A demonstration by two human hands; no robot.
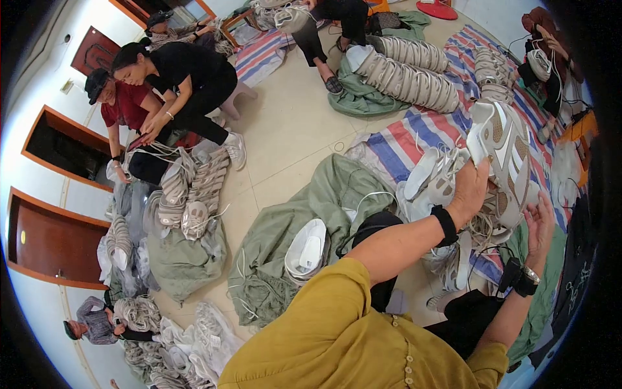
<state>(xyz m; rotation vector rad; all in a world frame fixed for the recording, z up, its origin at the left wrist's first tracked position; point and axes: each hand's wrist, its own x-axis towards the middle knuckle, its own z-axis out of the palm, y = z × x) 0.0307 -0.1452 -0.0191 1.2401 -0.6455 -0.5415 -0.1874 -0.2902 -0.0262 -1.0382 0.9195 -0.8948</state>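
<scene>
My left hand (468, 189), with a black band on the wrist, grips the edge of a beige and white sneaker upper (508, 155) and holds it raised in front of me. My right hand (539, 222), with a watch on its wrist, is at the lower right end of this upper. Its fingers are stretched upward; whether they touch the upper is hard to tell. Below and left of it lies a pile of similar uppers (440, 178), partly hidden by my left forearm. A white and beige upper (306, 249) rests on a green cloth sack (272, 259) to my left.
Long stacked rows of uppers (408, 78) lie on another green sack ahead. A striped tarp (405, 139) covers part of the tiled floor. Two people (175, 84) lean together at far left beside more bundled uppers (207, 181). Other people sit around the room. Cables hang at right.
</scene>
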